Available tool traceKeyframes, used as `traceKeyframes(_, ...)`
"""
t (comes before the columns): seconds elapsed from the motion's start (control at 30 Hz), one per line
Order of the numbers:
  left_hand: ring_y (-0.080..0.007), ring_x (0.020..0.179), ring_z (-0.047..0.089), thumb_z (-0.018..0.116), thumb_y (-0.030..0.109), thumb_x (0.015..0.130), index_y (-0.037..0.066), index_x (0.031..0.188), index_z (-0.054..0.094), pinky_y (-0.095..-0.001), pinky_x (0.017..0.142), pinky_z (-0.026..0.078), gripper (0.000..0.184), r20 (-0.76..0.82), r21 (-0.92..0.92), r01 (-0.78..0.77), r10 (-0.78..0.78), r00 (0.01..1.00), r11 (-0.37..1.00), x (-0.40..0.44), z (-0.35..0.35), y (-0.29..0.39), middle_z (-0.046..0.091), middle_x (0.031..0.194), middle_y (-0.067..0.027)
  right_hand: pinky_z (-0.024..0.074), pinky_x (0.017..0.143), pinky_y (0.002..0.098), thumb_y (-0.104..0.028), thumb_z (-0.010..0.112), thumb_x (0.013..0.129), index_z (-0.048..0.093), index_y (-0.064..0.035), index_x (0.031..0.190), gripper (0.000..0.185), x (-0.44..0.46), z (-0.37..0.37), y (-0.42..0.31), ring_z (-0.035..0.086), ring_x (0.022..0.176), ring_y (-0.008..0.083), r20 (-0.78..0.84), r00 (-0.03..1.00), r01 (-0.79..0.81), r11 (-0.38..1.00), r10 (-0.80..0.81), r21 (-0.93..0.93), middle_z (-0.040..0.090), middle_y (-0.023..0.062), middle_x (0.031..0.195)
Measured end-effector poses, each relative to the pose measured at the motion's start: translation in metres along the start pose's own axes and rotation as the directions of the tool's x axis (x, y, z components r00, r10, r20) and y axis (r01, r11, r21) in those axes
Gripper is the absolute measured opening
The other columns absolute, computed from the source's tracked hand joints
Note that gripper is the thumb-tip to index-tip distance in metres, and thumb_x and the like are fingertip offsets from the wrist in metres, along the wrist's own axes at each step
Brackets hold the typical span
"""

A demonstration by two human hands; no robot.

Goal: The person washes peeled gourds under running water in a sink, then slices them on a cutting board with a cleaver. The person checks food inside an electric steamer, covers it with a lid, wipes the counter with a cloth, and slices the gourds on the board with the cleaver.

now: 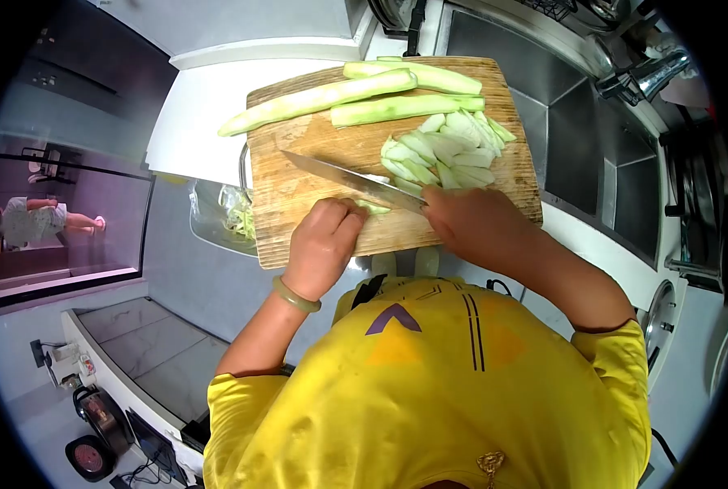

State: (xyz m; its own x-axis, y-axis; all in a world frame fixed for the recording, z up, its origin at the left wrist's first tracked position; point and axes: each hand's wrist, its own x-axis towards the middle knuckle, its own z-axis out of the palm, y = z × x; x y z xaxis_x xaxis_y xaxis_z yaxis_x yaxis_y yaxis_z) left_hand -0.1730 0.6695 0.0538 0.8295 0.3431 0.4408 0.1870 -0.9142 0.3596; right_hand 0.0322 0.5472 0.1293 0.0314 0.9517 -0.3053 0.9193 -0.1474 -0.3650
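Note:
My right hand (470, 218) is closed round the handle of a kitchen knife (347, 175), whose blade points to the upper left, low over the wooden cutting board (299, 224). With fingers curled, my left hand (325, 236) presses a short pale green piece of peeled cucumber (372, 207) against the board, just below the blade. Beyond the knife lies a heap of cucumber slices (445, 147). Several long peeled cucumber pieces (319, 99) rest along the board's far side. The knife handle is mostly hidden by my right hand.
A steel sink (571, 122) with a faucet (645, 80) is to the right of the board. Below the board's left edge hangs a clear bin (217, 224) with peelings in it. Farther left, a person (38, 220) shows in a glass panel (70, 175).

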Motion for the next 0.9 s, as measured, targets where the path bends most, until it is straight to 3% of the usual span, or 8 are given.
traceKeyframes(0.1, -0.0301, 0.088, 0.061, 0.071, -0.002, 0.075, 0.003, 0.097, 0.067, -0.0369, 0.073, 0.052, 0.023, -0.029, -0.001, -0.003, 0.003, 1.0, 1.0, -0.004, 0.005, -0.002, 0.063, 0.095, -0.0101, 0.0522, 0.058, 0.047, -0.017, 0.05, 0.096, 0.051, -0.0034, 0.089, 0.016, -0.004, 0.005, -0.004, 0.067, 0.067, 0.0346, -0.006, 0.995, 0.102, 0.994, -0.103, -0.036, 0.064, 0.0173, 0.071)
traceKeyframes(0.17, -0.03, 0.088, 0.061, 0.071, -0.003, 0.075, 0.003, 0.097, 0.067, -0.0369, 0.073, 0.052, 0.023, -0.046, 0.002, -0.01, 0.01, 0.999, 1.0, -0.003, 0.004, -0.002, 0.063, 0.095, -0.0103, 0.0525, 0.058, 0.0462, -0.016, 0.052, 0.095, 0.052, -0.0036, 0.09, 0.014, 0.003, 0.02, -0.002, 0.067, 0.065, 0.0344, -0.127, 0.973, 0.194, 0.981, -0.192, 0.009, 0.065, 0.0161, 0.071)
traceKeyframes(0.27, -0.0304, 0.088, 0.061, 0.072, -0.003, 0.075, 0.002, 0.096, 0.067, -0.0372, 0.074, 0.052, 0.022, -0.033, 0.028, -0.031, 0.032, 0.999, 0.999, -0.006, -0.002, -0.003, 0.064, 0.094, -0.0113, 0.0522, 0.057, 0.0454, -0.014, 0.054, 0.094, 0.052, -0.004, 0.089, 0.011, 0.011, 0.019, -0.005, 0.067, 0.064, 0.0338, -0.037, 0.999, 0.028, 0.998, -0.03, -0.059, 0.064, 0.0147, 0.07)
traceKeyframes(0.4, -0.0288, 0.09, 0.062, 0.069, -0.004, 0.073, 0.003, 0.095, 0.067, -0.0362, 0.075, 0.053, 0.023, -0.062, 0.022, 0.013, -0.012, 0.998, 1.0, -0.01, 0.0, -0.006, 0.064, 0.094, -0.0102, 0.0524, 0.057, 0.046, -0.013, 0.053, 0.093, 0.052, -0.0039, 0.089, 0.01, -0.004, 0.001, -0.009, 0.066, 0.064, 0.0344, -0.009, 0.998, 0.061, 0.998, -0.06, 0.021, 0.063, 0.0157, 0.067)
traceKeyframes(0.5, -0.029, 0.091, 0.062, 0.069, -0.004, 0.073, 0.003, 0.095, 0.067, -0.0365, 0.076, 0.053, 0.022, -0.069, 0.026, 0.001, 0.001, 0.998, 1.0, -0.009, 0.002, -0.008, 0.064, 0.094, -0.0104, 0.052, 0.057, 0.0471, -0.015, 0.053, 0.093, 0.053, -0.0041, 0.088, 0.012, 0.001, 0.01, -0.012, 0.066, 0.063, 0.0354, -0.078, 0.987, 0.142, 0.99, -0.142, -0.01, 0.063, 0.0171, 0.066)
traceKeyframes(0.57, -0.031, 0.09, 0.062, 0.071, -0.005, 0.076, 0.002, 0.096, 0.068, -0.0381, 0.076, 0.053, 0.022, -0.053, 0.006, 0.006, -0.006, 0.999, 1.0, -0.011, 0.0, -0.009, 0.064, 0.094, -0.0124, 0.0521, 0.057, 0.0468, -0.014, 0.052, 0.093, 0.052, -0.0034, 0.088, 0.011, 0.012, 0.02, -0.01, 0.065, 0.063, 0.0363, -0.134, 0.974, 0.196, 0.976, -0.183, 0.09, 0.063, 0.0174, 0.067)
traceKeyframes(0.67, -0.0315, 0.09, 0.062, 0.071, -0.005, 0.075, 0.002, 0.097, 0.068, -0.0381, 0.077, 0.053, 0.022, -0.031, 0.0, 0.008, -0.008, 0.999, 1.0, -0.013, -0.002, -0.009, 0.064, 0.095, -0.0129, 0.0507, 0.056, 0.0468, -0.013, 0.052, 0.093, 0.051, -0.0032, 0.086, 0.012, 0.018, 0.028, -0.001, 0.065, 0.062, 0.0365, -0.141, 0.978, 0.157, 0.988, -0.154, 0.005, 0.061, 0.0173, 0.066)
traceKeyframes(0.9, -0.0321, 0.091, 0.062, 0.071, -0.005, 0.076, 0.001, 0.097, 0.067, -0.0391, 0.077, 0.052, 0.022, -0.058, -0.004, 0.006, -0.006, 0.998, 1.0, -0.014, 0.001, -0.012, 0.064, 0.096, -0.013, 0.0511, 0.058, 0.0477, -0.016, 0.048, 0.096, 0.053, -0.0028, 0.09, 0.016, 0.014, 0.018, -0.014, 0.065, 0.063, 0.0375, -0.073, 0.987, 0.15, 0.986, -0.144, 0.071, 0.063, 0.0185, 0.068)
